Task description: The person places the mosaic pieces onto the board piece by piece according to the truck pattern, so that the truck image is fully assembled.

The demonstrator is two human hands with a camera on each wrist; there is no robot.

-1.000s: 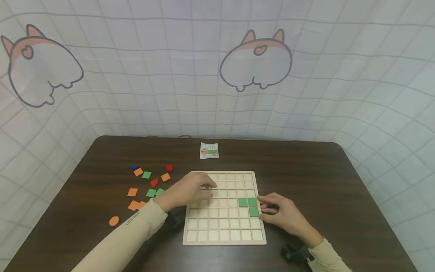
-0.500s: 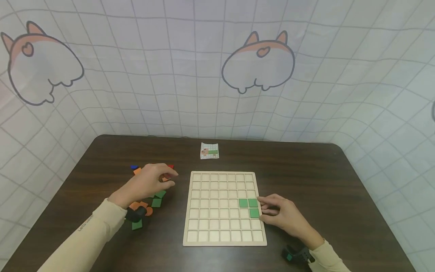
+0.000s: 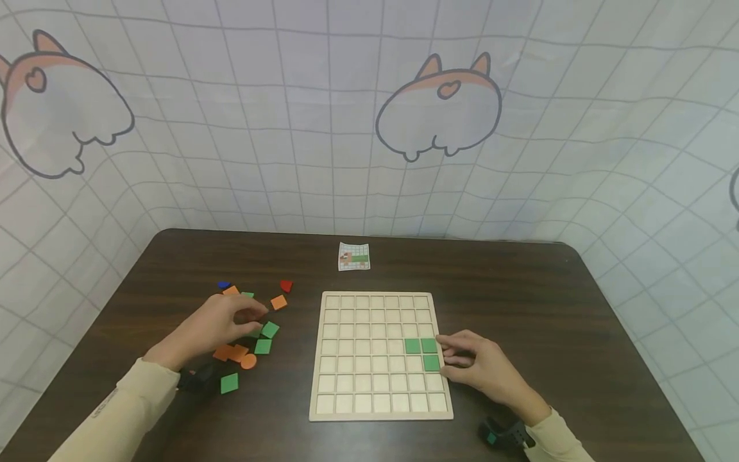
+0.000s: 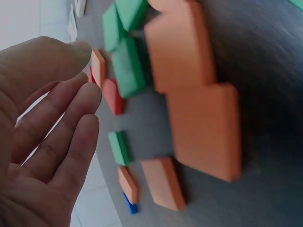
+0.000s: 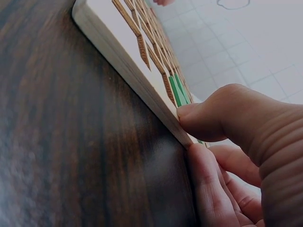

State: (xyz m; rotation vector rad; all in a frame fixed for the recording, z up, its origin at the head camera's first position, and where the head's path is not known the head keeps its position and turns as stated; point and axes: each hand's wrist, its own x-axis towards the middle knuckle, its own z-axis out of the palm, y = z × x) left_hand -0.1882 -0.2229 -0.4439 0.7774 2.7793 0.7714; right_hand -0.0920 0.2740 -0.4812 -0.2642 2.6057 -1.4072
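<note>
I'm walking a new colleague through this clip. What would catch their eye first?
Probably the pale wooden grid board in the middle of the dark table, with three green tiles set near its right edge, where the right hand rests. To its left, the left hand hovers over scattered orange, green and red pieces.

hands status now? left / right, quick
Left hand: open, fingers relaxed over the loose tiles, holding nothing by the wrist view.
Right hand: open, fingers pressed against the right edge of the wooden board, gripping nothing.
</note>
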